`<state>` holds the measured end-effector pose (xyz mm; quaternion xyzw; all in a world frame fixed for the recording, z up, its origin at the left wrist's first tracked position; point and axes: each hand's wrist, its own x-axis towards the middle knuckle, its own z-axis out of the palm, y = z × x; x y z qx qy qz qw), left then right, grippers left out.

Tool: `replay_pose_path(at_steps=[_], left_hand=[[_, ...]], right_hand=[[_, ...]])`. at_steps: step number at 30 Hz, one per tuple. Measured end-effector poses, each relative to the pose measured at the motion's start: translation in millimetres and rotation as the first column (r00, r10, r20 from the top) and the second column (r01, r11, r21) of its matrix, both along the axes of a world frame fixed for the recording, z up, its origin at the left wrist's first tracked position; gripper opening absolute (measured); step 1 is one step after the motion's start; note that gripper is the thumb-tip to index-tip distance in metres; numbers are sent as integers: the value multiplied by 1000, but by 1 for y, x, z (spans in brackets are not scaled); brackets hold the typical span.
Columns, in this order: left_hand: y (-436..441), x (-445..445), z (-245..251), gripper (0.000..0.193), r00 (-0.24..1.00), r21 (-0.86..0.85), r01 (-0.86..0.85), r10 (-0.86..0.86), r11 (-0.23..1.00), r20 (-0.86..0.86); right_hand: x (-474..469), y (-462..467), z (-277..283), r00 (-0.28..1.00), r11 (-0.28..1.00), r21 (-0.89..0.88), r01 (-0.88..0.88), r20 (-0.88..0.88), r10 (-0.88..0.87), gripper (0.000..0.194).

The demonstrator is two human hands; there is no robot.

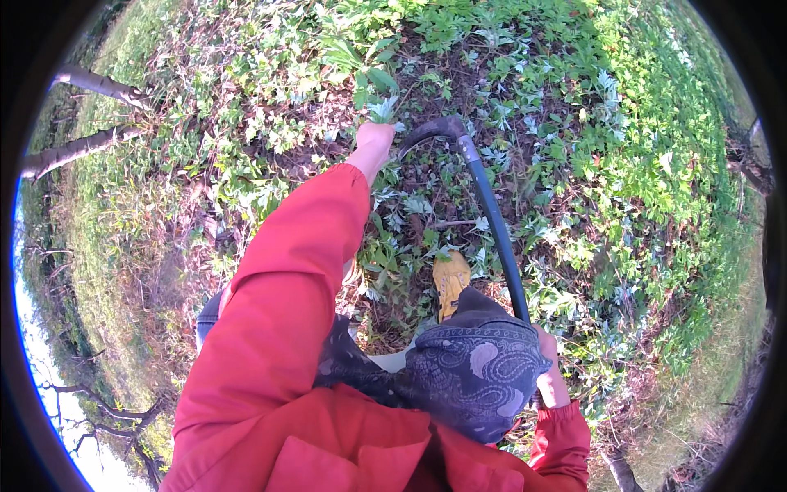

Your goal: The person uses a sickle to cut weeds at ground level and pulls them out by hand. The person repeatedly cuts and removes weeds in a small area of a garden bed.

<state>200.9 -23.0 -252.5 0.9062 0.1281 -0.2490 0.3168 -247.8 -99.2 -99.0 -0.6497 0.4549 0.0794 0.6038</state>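
My left hand (375, 139), in a red sleeve, is closed around a leafy weed. The weed's pale leaves (384, 109) stick out above the fist. My right hand (553, 367) grips the lower part of a long dark handle (494, 215), partly hidden by my knee. At the handle's far end is the curved dark blade of a sickle (430, 128). Its tip hooks round just to the right of my left wrist, close to the stems. Whether the blade touches the weed I cannot tell.
Dense green weeds (652, 203) cover the ground, with dry litter between. A tan shoe (450, 280) and my knee in paisley-patterned cloth (476, 369) lie below the sickle. Bare tree branches (86, 147) reach in at left. A trunk or branch (621, 472) stands at lower right.
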Motion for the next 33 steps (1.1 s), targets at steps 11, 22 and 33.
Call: replay_pose_path(at_steps=[11,22,33], left_hand=[[66,46,99,35,903,220,398,-422,891,76],[153,43,146,16,483,551,650,-844,523,232],[176,6,173,10,273,483,763,-891,430,362]], right_hand=[[140,-41,-18,989,998,20,63,131,-65,9],[214,-58,-63,904,673,-604,-427,-256,344,27],[-72,-25,-25,955,888,-458,-39,-280,-102,21]])
